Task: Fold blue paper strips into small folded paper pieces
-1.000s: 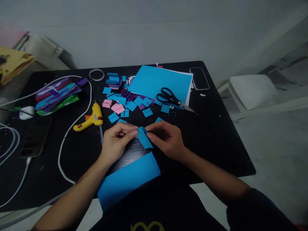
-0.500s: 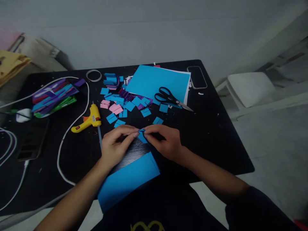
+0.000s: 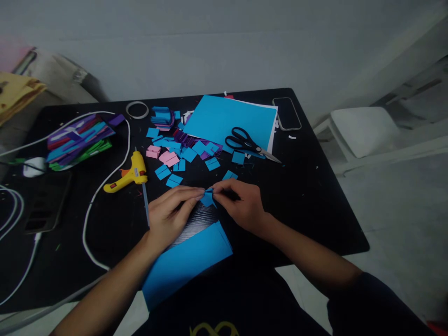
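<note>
Between my two hands is a small piece of blue paper (image 3: 207,199), its top edge partly folded. My left hand (image 3: 171,209) pinches its left side between thumb and fingers. On its right side, the thumb and forefinger of my right hand (image 3: 241,203) close on the paper. Part of the piece is covered by my fingertips. Below the hands, close to my body, lies a larger blue paper sheet (image 3: 187,263) with a few layers at its right edge. Beyond my fingers are small creased blue paper squares (image 3: 174,180) and pink paper pieces (image 3: 169,158).
Black-handled scissors (image 3: 245,142) rest across a big blue sheet (image 3: 231,116) at the back. A yellow glue gun (image 3: 133,175) lies left of my hands, near a white cable (image 3: 86,228). Bundled paper strips (image 3: 80,140), a tape ring (image 3: 136,110) and a phone (image 3: 287,113) are also on the black table (image 3: 315,210).
My right hand's fingertips have shifted slightly right, away from the left ones. More of the blue paper piece shows between them, its lower part now angled differently.
</note>
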A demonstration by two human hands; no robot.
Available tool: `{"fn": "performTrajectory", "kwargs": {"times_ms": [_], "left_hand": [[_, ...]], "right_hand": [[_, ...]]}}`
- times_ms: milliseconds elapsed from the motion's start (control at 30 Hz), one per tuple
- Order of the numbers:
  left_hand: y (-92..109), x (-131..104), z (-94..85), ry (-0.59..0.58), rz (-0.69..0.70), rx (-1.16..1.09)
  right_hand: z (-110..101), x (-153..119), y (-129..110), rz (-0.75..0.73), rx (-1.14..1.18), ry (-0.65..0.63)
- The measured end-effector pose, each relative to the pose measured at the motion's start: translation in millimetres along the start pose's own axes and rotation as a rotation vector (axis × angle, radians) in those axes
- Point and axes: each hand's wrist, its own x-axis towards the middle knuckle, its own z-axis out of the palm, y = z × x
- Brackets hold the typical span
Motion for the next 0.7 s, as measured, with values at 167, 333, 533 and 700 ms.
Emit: {"fn": "performTrajectory", "kwargs": {"times_ms": [167, 333, 533, 700], "left_hand": [[0.0, 1.3, -1.5, 0.013, -0.021, -0.023], [-0.3, 1.6, -1.4, 0.025, -0.045, -0.051], [1.9, 0.8, -0.5, 0.036, -0.141, -0.048], [2.7, 4.3, -1.8, 0.039, -0.106, -0.018]], "right_hand": [[1.1, 2.8, -2.0, 0.143, 0.265, -0.021], [0.7, 4.3, -2.5, 0.145, 0.269, -0.067], [-0.5, 3.7, -4.4, 0.146, 0.233, -0.048], [-2.5, 3.8, -6.8, 0.158, 0.314, -0.089]]}}
